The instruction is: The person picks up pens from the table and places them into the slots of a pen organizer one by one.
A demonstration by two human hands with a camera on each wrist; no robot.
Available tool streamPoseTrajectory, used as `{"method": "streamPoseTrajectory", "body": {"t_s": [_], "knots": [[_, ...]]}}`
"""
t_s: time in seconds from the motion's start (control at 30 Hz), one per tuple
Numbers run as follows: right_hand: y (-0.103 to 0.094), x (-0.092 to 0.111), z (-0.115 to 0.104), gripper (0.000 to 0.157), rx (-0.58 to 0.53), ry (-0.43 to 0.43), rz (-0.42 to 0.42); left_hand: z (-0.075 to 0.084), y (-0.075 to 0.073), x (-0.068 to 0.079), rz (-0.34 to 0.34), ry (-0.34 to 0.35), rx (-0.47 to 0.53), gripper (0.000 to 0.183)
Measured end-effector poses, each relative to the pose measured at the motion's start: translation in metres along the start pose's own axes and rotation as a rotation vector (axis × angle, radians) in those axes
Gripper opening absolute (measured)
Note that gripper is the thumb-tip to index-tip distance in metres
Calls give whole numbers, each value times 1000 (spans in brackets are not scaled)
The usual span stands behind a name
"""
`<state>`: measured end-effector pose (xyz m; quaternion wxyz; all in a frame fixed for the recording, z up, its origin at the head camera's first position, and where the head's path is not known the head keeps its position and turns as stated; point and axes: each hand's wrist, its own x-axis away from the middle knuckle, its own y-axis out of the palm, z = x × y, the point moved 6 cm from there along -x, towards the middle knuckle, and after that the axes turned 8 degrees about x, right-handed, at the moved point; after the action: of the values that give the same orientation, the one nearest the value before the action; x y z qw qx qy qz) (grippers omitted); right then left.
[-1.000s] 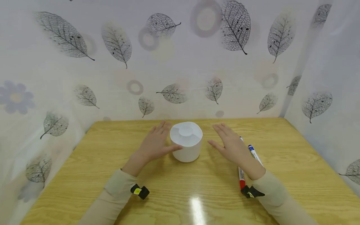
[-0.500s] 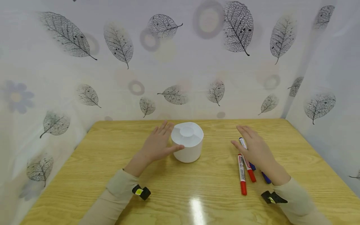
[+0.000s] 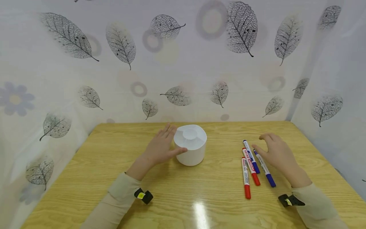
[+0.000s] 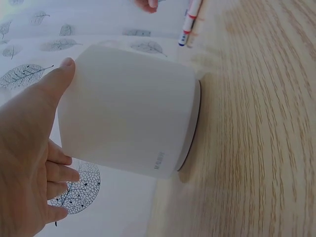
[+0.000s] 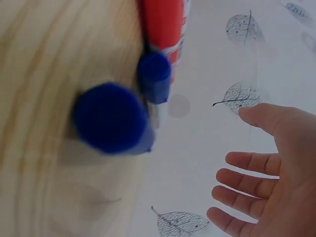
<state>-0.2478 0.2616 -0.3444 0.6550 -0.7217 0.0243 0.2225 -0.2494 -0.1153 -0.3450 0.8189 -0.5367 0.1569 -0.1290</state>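
Note:
A white round desk organizer (image 3: 191, 156) with divided compartments stands upright on the table. Beside it is my left hand (image 3: 160, 146), fingers extended along its left side and thumb across its front; in the left wrist view the thumb tip lies right at the rim of the organizer (image 4: 128, 108). My right hand (image 3: 281, 157) hovers over the right part of the table, fingers loosely bent and holding nothing. Just left of it lies a blue-capped marker (image 3: 265, 168). Another blue-capped marker (image 3: 251, 156) and two red-capped markers, one in the middle (image 3: 251, 167) and one nearer (image 3: 246, 178), lie alongside.
The wooden table (image 3: 183, 197) ends at the back against a white curtain (image 3: 183, 63) printed with leaves. The same curtain encloses the left and right sides. Both sleeved wrists carry small black camera mounts.
My right hand has moved rightward from beside the organizer, past the markers, and its fingers have bent slightly. The markers it covered now show fully. My left hand and the organizer stay in place.

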Motion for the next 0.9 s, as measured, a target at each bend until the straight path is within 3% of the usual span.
{"method": "streamPoseTrajectory", "body": {"t_s": [0.23, 0.53, 0.9], "knots": [[14, -1, 11, 35, -22, 47, -153, 1, -3, 2, 17, 18, 11, 100], [27, -4, 14, 27, -7, -5, -298, 3, -4, 4, 16, 22, 20, 100], [39, -9, 10, 33, 102, -76, -360, 1, -3, 3, 24, 30, 15, 101]]}}
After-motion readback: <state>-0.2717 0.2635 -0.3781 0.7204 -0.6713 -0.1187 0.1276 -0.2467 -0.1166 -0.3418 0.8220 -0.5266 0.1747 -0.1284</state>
